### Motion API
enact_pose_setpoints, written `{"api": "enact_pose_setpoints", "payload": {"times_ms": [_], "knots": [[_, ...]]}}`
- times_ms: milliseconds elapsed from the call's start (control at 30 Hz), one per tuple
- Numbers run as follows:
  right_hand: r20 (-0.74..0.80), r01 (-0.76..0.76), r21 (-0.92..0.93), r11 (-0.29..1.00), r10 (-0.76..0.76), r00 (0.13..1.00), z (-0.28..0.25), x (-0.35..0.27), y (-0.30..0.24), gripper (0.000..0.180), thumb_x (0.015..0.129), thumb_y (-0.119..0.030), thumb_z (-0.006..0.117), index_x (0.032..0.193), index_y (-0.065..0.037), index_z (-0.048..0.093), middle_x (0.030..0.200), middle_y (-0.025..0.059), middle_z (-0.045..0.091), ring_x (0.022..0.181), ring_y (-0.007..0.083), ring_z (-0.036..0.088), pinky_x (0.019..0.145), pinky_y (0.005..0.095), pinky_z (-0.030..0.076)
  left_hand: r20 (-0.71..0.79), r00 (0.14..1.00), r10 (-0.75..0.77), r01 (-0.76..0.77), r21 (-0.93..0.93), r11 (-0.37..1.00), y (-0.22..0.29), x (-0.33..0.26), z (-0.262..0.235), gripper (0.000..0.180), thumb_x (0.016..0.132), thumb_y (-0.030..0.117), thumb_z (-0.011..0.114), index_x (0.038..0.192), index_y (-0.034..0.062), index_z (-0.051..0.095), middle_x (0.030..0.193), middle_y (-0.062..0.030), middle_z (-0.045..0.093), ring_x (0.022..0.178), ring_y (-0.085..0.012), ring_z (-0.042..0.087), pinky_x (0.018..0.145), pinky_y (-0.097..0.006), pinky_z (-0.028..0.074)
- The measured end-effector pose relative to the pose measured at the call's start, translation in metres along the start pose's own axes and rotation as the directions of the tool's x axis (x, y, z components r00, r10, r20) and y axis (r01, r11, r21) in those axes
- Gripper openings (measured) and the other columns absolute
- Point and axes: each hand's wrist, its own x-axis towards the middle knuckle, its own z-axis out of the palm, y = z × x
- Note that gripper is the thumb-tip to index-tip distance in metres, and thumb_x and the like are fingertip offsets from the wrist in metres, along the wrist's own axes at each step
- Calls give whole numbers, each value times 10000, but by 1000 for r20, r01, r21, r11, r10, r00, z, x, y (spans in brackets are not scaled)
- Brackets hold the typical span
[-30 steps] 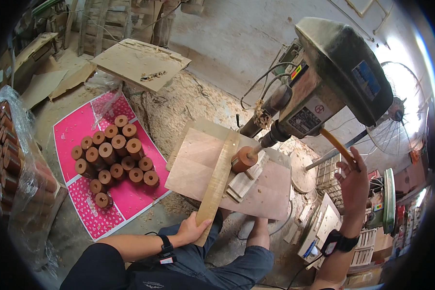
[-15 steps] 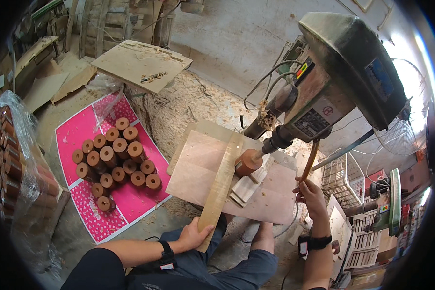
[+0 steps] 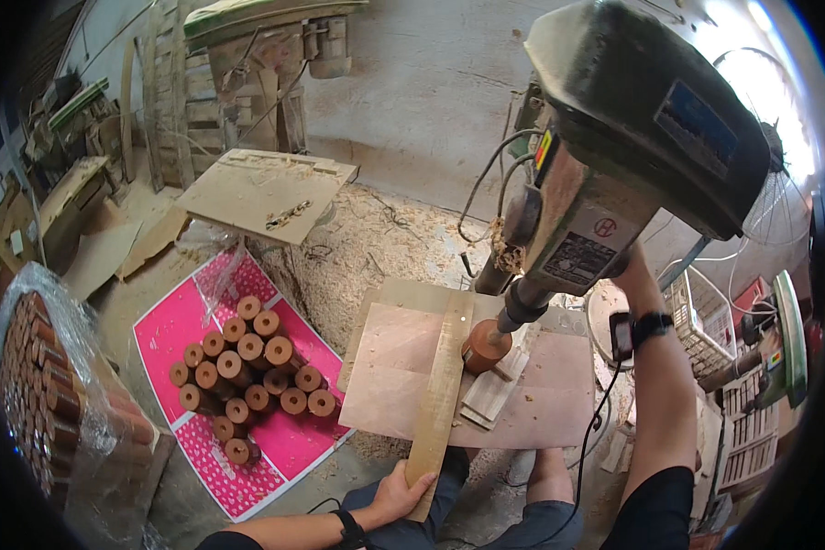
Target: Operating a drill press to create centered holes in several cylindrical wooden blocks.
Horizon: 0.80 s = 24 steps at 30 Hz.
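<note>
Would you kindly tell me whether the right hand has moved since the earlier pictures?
Yes; the right hand has moved up closer to the drill press head, which now partly hides it.

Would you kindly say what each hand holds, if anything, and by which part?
The left hand grips the wooden strip by its near end. The right hand is mostly hidden behind the drill press; its hold cannot be told.

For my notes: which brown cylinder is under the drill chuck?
The single cylinder beside the wooden strip; the others are on the pink sheet or under plastic wrap.
</note>
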Motion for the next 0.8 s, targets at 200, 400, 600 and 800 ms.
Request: {"api": "enact_pose_setpoints", "payload": {"times_ms": [200, 400, 600, 800], "knots": [[0, 325, -61, 944, -325, 946, -39, 74, -62, 418, 828, -55, 637, 1233, -42, 534, 1201, 124, 609, 1123, 224, 564, 998, 347, 436, -16, 1000, 1, -1, -1, 1000, 1, 0, 1, 618, 881, 541, 609, 1131, -17, 516, 958, -278, 666, 934, -428, 657, 786, -461, 525], [164, 28, 780, 625, -247, 955, -81, 75, -102, 276, 957, -176, 554, 1190, -36, 600, 1215, 88, 615, 1080, 244, 583, 976, 333, 447, -26, 999, 30, -30, -34, 999, 0, -2, 1, 600, 877, 513, 630, 1137, -17, 519, 957, -245, 672, 923, -375, 672, 790, -424, 527], [186, 456, -673, 582, -463, 866, -102, 49, -131, 302, 934, -146, 587, 1226, -69, 582, 1265, 99, 594, 1122, 226, 575, 1009, 354, 420, -33, 999, 23, -23, -14, 1000, -5, 0, 2, 583, 881, 506, 628, 1117, -17, 521, 953, -247, 672, 913, -382, 671, 779, -427, 526], [-237, 156, 363, 919, -71, 969, -67, -14, -199, 313, 908, -107, 594, 1209, -45, 533, 1106, 42, 604, 1029, 140, 592, 923, 309, 470, -67, 995, 81, -82, -15, 997, -4, -1, 3, 594, 880, 517, 614, 1079, -32, 511, 889, -303, 658, 881, -456, 654, 747, -489, 524]]}}
